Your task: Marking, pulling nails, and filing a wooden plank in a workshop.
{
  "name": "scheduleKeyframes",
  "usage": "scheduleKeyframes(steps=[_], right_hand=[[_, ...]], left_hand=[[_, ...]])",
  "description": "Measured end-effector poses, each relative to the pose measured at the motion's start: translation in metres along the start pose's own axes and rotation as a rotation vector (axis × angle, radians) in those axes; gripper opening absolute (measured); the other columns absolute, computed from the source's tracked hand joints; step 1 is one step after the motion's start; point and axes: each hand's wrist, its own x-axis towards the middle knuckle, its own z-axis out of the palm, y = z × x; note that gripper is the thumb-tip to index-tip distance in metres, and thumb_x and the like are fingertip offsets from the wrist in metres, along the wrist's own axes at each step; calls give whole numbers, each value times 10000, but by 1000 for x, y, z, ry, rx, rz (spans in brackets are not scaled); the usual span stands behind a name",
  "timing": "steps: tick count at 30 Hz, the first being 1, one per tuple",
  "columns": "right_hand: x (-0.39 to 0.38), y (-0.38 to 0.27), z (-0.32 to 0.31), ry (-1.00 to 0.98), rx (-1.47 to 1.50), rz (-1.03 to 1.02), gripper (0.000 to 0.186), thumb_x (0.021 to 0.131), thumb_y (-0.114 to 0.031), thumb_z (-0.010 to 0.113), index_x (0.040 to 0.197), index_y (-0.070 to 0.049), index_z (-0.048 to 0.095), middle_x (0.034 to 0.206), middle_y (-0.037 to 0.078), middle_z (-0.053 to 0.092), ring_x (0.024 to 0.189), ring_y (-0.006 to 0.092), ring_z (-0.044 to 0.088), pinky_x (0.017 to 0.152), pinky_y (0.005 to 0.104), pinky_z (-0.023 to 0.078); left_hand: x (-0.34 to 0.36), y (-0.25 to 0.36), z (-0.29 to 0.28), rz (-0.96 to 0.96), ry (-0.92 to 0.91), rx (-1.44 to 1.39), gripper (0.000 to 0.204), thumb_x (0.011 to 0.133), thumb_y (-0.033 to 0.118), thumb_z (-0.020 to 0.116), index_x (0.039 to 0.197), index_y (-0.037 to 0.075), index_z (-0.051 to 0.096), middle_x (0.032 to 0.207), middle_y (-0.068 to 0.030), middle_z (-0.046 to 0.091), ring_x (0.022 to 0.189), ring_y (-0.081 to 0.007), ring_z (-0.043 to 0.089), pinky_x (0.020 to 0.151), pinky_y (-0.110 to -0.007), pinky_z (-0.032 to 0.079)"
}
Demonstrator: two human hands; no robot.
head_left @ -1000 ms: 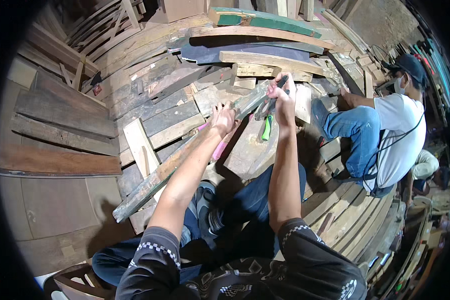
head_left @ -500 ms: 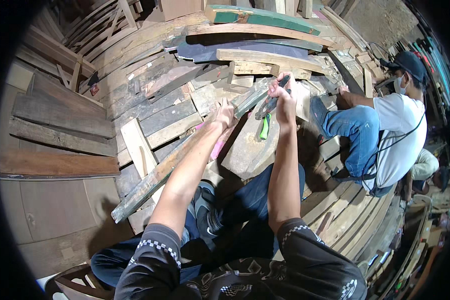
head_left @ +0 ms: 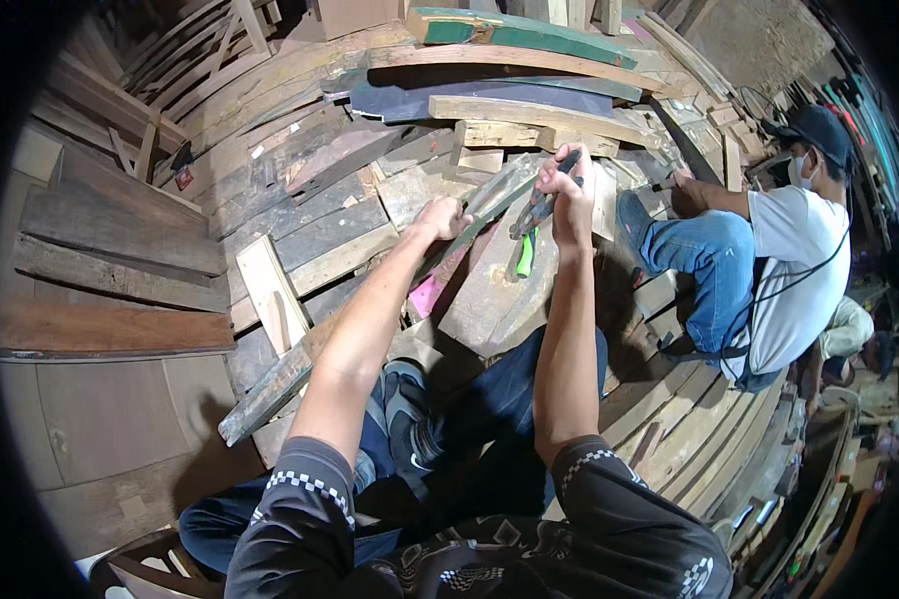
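Observation:
My left hand is closed around a long, worn wooden bar. The bar slants from the lower left, under my left forearm, toward the upper middle. In my right hand is a pair of pliers with dark handles, its jaws pointing down and left, close beside the bar. Whether the jaws grip anything is too small to tell. Just below them a bright green handle lies on a broad wooden block. A pink patch shows beneath the bar.
Several curved boards, including a green one, lie at the far side. Dark planks stand at the left. At the right crouches a person in a white shirt, one hand near the floor. A pale wood piece lies left of the bar.
My left hand has turned and shifted slightly left, and the bar has turned with it. My right hand and the pliers have stayed nearly in place.

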Motion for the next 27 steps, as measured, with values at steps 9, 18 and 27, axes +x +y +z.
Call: scheduleKeyframes(steps=[9,18,27], right_hand=[[-5,-7,3,15,23,66,289,654,22,496,921,-72,436,748,9,439,620,85,440,501,212,391],[-4,-8,1,57,-40,70,281,658,-13,494,923,-88,443,748,2,460,609,80,452,480,212,393],[-5,-9,-2,51,-106,59,238,689,-28,469,916,-90,441,762,3,462,629,82,457,492,214,391]], left_hand=[[-4,-12,-22,107,-27,-201,305,843,292,641,899,-7,622,832,-216,646,815,-326,639,729,-421,485],[-13,-17,-19,81,86,-234,294,865,242,589,980,-28,591,905,-255,640,881,-386,631,758,-439,484],[-14,4,-13,-78,70,-135,199,815,159,603,902,-17,634,897,-261,654,906,-399,648,760,-441,518]])
